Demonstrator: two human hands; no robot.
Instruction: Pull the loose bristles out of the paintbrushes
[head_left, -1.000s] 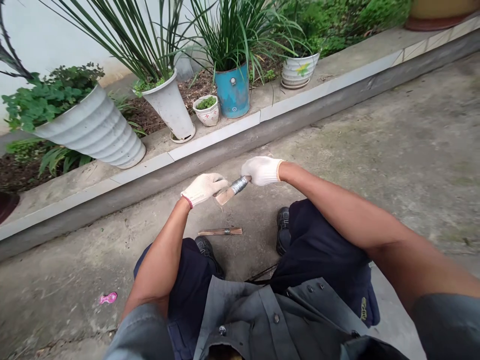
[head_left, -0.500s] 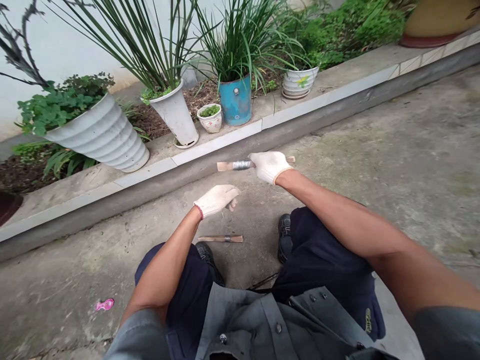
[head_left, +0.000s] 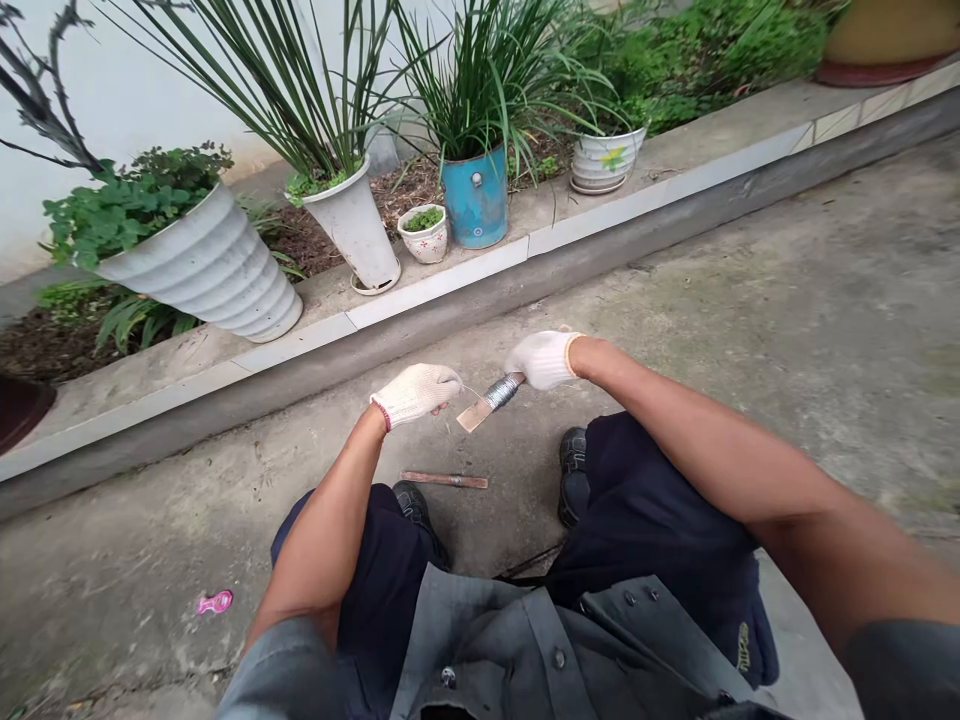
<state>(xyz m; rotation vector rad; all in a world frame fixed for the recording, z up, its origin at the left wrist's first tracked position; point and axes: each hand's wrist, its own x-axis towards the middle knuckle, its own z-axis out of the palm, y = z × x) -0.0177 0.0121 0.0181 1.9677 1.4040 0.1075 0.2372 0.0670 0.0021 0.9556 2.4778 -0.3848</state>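
My right hand [head_left: 546, 360], in a white knitted glove, is closed round one end of a flat wooden stick [head_left: 474, 415]. Silvery wire [head_left: 504, 390] is wound thickly about the middle of this stick, which tilts down toward the left. A thin loose strand runs from the winding to my left hand [head_left: 420, 392], also gloved, whose fingers are pinched on it. On the concrete below lies a second wooden stick [head_left: 431, 478] with a small band of wire around its middle, near my left shoe [head_left: 411, 505]. Nothing touches that one.
A low tiled ledge [head_left: 442, 290] crosses in front, bearing a ribbed white pot [head_left: 217, 270], a tall white pot [head_left: 356, 230], a small pot [head_left: 425, 240], a blue bucket [head_left: 476, 200] and another white pot [head_left: 604, 160], all with plants. A pink object [head_left: 215, 602] lies on the ground at left.
My right hand has come lower, and the wire-wound stick has swung from nearly level to slanted. My left hand has shifted slightly left and up, with a strand now visible between the hands.
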